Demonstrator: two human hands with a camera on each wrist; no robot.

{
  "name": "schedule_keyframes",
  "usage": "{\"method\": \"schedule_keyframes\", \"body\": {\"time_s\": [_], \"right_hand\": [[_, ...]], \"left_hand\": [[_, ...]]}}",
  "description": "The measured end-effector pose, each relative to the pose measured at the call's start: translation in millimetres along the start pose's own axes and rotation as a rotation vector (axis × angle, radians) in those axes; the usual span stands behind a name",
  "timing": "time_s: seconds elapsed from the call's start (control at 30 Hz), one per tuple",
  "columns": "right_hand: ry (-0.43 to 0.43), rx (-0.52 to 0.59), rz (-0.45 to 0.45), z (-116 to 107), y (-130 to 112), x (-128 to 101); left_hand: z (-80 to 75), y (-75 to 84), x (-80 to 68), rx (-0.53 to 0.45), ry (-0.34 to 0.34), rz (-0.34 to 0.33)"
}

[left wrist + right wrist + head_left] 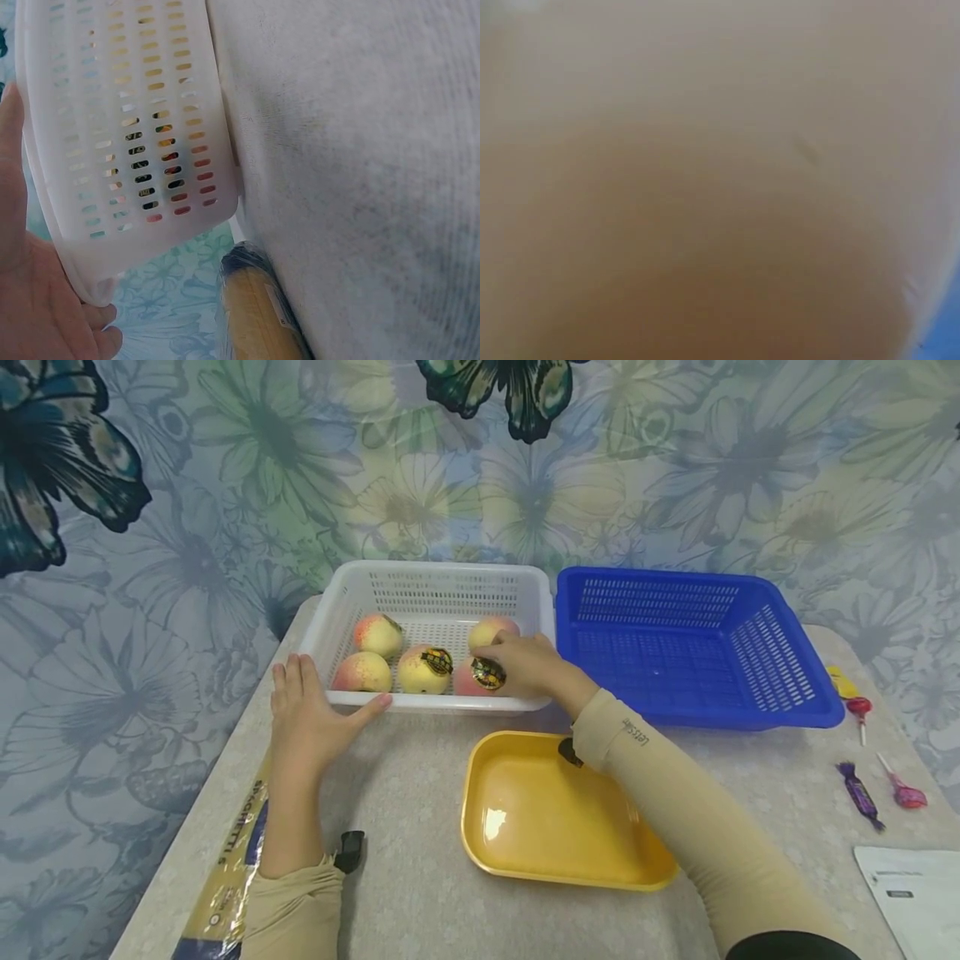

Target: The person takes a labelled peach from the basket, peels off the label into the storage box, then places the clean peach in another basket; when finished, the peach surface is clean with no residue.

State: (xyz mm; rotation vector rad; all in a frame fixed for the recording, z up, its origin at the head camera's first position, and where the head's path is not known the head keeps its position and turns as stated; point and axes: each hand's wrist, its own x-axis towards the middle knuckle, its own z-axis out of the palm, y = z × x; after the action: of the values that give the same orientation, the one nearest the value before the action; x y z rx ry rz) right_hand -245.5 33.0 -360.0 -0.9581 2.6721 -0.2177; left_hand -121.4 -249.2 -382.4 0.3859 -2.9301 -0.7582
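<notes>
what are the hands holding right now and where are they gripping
The right hand grips the stickered peach from above in the white slotted plastic basket. The left hand rests flat against the basket's front-left corner.

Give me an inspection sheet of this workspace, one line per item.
Surface: pale speckled table.
Job's things: white basket holding five peaches; peach with a dark sticker; yellow tray; blue basket, nothing seen inside.
Clutter: spaghetti packet, wrapped candies, white paper.
Grippers: left hand rests against the white basket's rim; right hand grips the peach.
Cables: nothing seen.
Surroundings: floral butterfly cloth behind.
</notes>
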Motion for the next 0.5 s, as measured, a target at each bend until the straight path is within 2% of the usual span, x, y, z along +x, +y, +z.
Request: {"method": "schedule_keyframes", "body": {"time_s": [0.17, 0.33, 0.5], "right_hand": [[0.035, -0.01, 0.034, 3.7, -2.4, 1.2], [0.042, -0.067, 0.08, 7.4, -4.5, 3.7], [0.076, -0.059, 0.098, 10.8, -5.3, 4.6]], "left_hand": [[0.4, -0.7, -0.2, -0.003, 0.001, 0.0], [1.2, -1.2, 0.5, -0.003, 0.004, 0.003], [1.7, -1.4, 1.4, 0.001, 0.001, 0.001]]}}
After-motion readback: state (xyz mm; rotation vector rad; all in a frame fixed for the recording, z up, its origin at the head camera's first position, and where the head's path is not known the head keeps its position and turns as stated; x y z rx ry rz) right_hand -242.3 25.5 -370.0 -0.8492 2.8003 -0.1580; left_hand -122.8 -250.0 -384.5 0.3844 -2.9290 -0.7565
